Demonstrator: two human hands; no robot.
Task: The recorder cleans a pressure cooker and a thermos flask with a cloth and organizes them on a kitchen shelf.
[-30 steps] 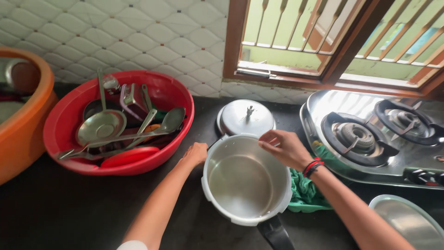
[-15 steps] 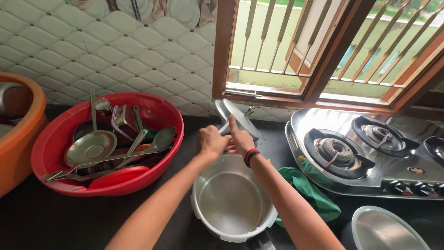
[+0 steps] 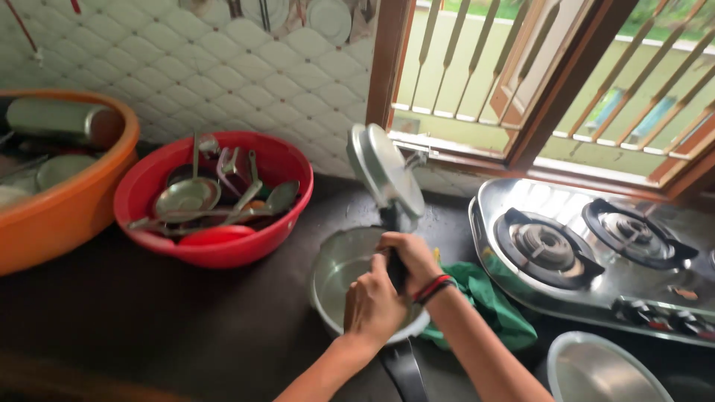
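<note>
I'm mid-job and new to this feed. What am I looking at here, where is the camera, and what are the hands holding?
There is no machine: a person works bare-handed, and the single camera sits on their head, looking down at a dark counter. The left hand and right hand grip the handle of a steel lid, raised on edge above an open steel pot. Around it lie a red basin of utensils, an orange tub, a green cloth and a gas stove.
</note>
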